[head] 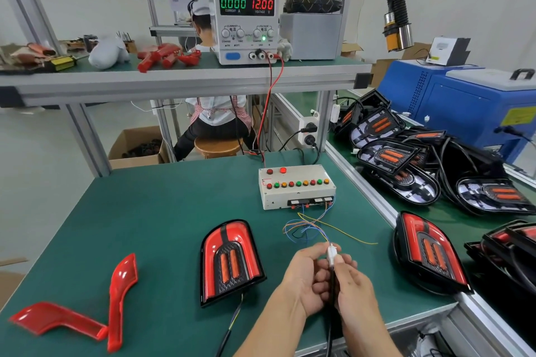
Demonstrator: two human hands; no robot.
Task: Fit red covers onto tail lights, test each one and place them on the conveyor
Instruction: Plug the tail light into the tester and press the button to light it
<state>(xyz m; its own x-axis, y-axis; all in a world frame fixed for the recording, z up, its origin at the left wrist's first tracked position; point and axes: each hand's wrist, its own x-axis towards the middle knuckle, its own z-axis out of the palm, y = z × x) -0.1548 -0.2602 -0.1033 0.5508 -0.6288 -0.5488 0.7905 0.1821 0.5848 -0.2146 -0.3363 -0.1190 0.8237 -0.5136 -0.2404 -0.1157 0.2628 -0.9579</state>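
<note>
head view, looking down, close over bench (145,211)

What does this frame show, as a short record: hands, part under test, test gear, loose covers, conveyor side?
hands: left hand and right hand both pinch the white connector on the tester's thin wires
part under test: covered tail light flat on the green mat, unlit
test gear: button test box; DC power supply reads 0.000 A, 12.00 V
loose covers: two red covers at left
conveyor side: finished tail light; uncovered tail lights piled behind
</note>
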